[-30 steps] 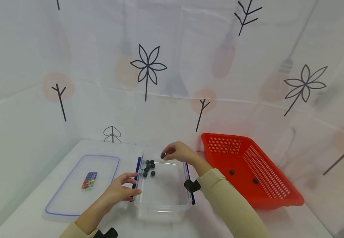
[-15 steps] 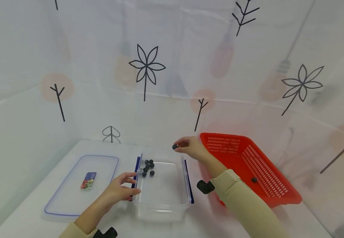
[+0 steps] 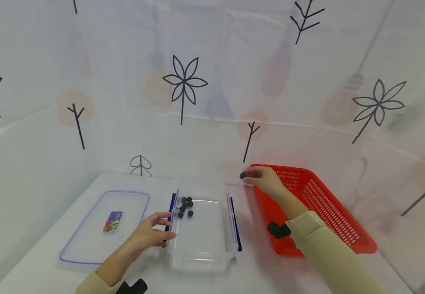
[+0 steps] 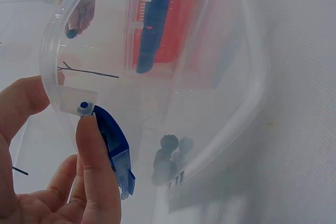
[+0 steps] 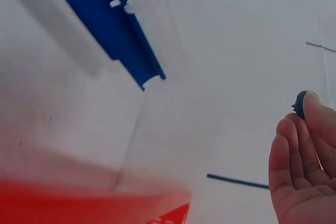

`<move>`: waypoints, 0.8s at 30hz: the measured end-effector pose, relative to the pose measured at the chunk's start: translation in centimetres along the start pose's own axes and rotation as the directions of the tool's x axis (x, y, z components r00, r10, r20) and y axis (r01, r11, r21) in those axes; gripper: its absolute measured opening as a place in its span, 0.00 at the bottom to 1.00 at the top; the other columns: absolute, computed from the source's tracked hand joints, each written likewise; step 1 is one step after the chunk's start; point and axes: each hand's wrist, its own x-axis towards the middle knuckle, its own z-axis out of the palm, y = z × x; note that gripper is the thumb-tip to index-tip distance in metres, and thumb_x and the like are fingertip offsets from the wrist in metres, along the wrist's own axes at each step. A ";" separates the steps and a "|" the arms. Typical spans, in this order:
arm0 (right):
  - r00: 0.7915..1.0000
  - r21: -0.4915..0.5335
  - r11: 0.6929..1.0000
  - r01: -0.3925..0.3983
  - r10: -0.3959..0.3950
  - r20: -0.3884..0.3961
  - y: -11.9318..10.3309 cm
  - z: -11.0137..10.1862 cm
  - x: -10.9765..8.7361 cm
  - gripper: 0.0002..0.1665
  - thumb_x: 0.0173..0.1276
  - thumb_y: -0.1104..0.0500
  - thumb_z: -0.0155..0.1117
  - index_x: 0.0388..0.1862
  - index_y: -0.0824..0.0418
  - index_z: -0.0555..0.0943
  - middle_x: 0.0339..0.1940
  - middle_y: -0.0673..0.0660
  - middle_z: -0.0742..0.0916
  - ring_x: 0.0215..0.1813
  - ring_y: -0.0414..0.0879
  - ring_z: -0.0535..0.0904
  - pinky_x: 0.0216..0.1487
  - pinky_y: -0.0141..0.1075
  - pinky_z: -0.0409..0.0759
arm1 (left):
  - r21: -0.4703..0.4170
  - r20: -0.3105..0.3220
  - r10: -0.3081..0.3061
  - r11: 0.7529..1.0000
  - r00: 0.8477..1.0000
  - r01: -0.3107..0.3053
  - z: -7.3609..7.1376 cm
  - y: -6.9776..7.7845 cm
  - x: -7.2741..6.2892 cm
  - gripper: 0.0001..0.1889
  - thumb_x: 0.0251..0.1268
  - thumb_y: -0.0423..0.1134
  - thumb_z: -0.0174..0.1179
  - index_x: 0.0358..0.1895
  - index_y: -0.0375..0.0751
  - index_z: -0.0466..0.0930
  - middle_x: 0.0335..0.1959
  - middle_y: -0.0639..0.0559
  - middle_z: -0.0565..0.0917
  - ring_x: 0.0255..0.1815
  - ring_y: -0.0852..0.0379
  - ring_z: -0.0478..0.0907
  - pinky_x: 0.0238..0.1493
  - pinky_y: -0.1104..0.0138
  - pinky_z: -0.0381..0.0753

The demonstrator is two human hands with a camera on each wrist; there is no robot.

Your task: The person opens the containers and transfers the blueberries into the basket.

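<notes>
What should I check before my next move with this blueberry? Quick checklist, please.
1. Blueberry pinched in right hand: ok.
2. Left hand holding the container at its left side: ok.
3. Lid off, lying left of the container: ok.
4. Other berries inside the container: ok, toward its far left corner.
5. Blueberry over the basket: not ok; the head view shows it just outside, to the left.
6. Basket contents: cannot tell; right arm hides much of the inside.
</notes>
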 end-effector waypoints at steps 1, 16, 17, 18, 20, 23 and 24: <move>1.000 -0.002 1.000 -0.008 0.008 -0.003 0.2 -0.3 -0.1 0.20 0.65 0.58 0.63 0.54 0.63 0.78 0.48 0.60 0.82 0.50 0.54 0.76 0.54 0.43 0.75 | 0.000 0.001 0.000 1.000 1.000 0.000 0.0 0.0 0.0 0.35 0.46 0.37 0.73 0.61 0.40 0.69 0.46 0.46 0.76 0.31 0.54 0.78 0.34 0.61 0.83; 0.999 -0.071 0.997 -0.036 0.034 -0.031 3.5 -4.9 -1.6 0.25 0.66 0.52 0.62 0.57 0.64 0.75 0.52 0.62 0.81 0.54 0.57 0.73 0.57 0.51 0.71 | -0.006 0.013 -0.005 1.000 1.000 0.005 -0.1 -0.4 0.2 0.35 0.47 0.37 0.72 0.62 0.40 0.68 0.47 0.46 0.76 0.32 0.54 0.78 0.35 0.61 0.83; 0.999 -0.072 0.997 -0.033 0.030 -0.031 3.8 -5.3 -1.7 0.25 0.66 0.52 0.61 0.57 0.65 0.75 0.52 0.62 0.80 0.54 0.58 0.73 0.57 0.51 0.71 | -0.006 0.012 -0.005 1.000 1.000 0.005 -0.1 -0.4 0.2 0.35 0.47 0.37 0.72 0.62 0.40 0.68 0.47 0.46 0.76 0.32 0.54 0.78 0.34 0.61 0.83; 0.999 -0.080 0.996 -0.029 0.027 -0.031 4.0 -5.6 -1.8 0.25 0.66 0.52 0.61 0.57 0.65 0.75 0.53 0.63 0.80 0.54 0.58 0.73 0.57 0.51 0.71 | -0.007 0.012 -0.005 1.000 1.000 0.005 -0.1 -0.4 0.2 0.35 0.47 0.37 0.72 0.62 0.40 0.68 0.47 0.46 0.76 0.32 0.54 0.78 0.34 0.61 0.83; 0.999 -0.090 0.996 -0.029 0.026 -0.032 4.6 -6.3 -1.9 0.27 0.67 0.51 0.61 0.58 0.66 0.74 0.54 0.64 0.79 0.55 0.60 0.72 0.58 0.53 0.70 | -0.006 0.011 -0.003 1.000 1.000 0.003 -0.1 -0.4 0.2 0.36 0.46 0.37 0.72 0.62 0.40 0.68 0.47 0.46 0.76 0.32 0.54 0.78 0.34 0.61 0.83; 0.999 -0.111 0.993 -0.028 0.023 -0.041 5.5 -7.4 -2.1 0.27 0.68 0.51 0.59 0.59 0.68 0.72 0.55 0.66 0.77 0.56 0.61 0.71 0.58 0.54 0.69 | -0.005 0.009 -0.001 1.000 1.000 0.001 -0.1 -0.4 0.2 0.36 0.45 0.38 0.73 0.62 0.40 0.68 0.47 0.46 0.76 0.31 0.54 0.78 0.34 0.61 0.83; 0.999 -0.117 0.993 -0.030 0.025 -0.046 5.8 -7.7 -2.1 0.28 0.68 0.51 0.59 0.59 0.68 0.72 0.56 0.67 0.77 0.56 0.61 0.71 0.58 0.55 0.69 | -0.006 0.010 0.000 1.000 1.000 0.000 -0.1 -0.3 0.2 0.37 0.45 0.38 0.73 0.62 0.40 0.68 0.47 0.46 0.76 0.31 0.54 0.78 0.34 0.61 0.83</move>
